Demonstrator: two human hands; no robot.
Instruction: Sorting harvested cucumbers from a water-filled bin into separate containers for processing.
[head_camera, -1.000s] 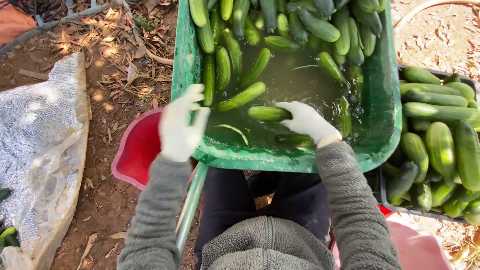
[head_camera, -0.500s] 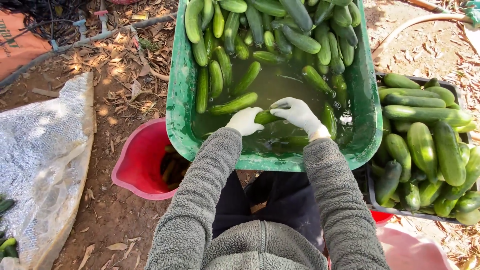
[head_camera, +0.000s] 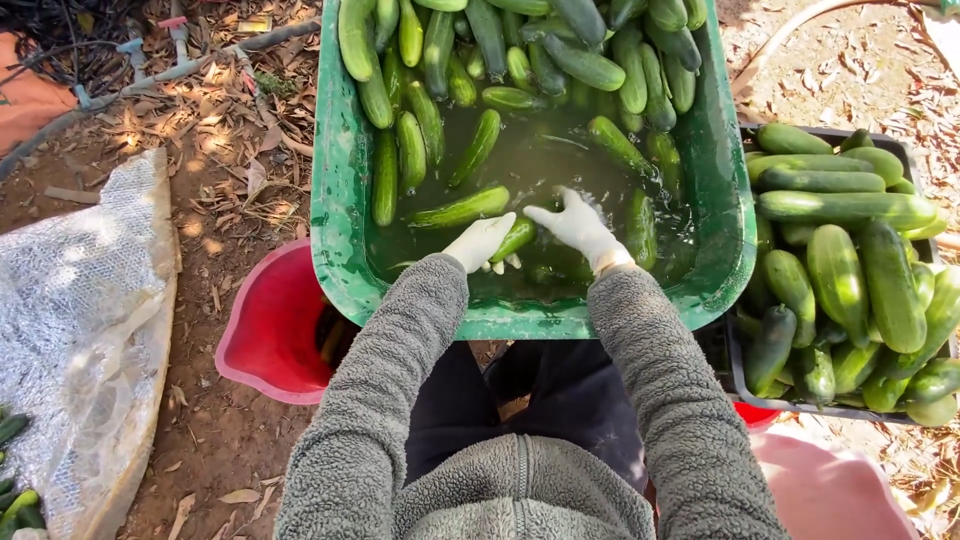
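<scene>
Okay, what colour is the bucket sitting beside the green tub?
The bucket is red, seen best in the head view, lower left of the green tub.

Dark green cucumbers float in murky greenish water inside a bright green tub; white gloves, grey fleece sleeves, a red bucket.

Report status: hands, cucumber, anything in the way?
Left hand and right hand both gripping one cucumber over the water in the green tub. Loose cucumbers float close by.
</scene>
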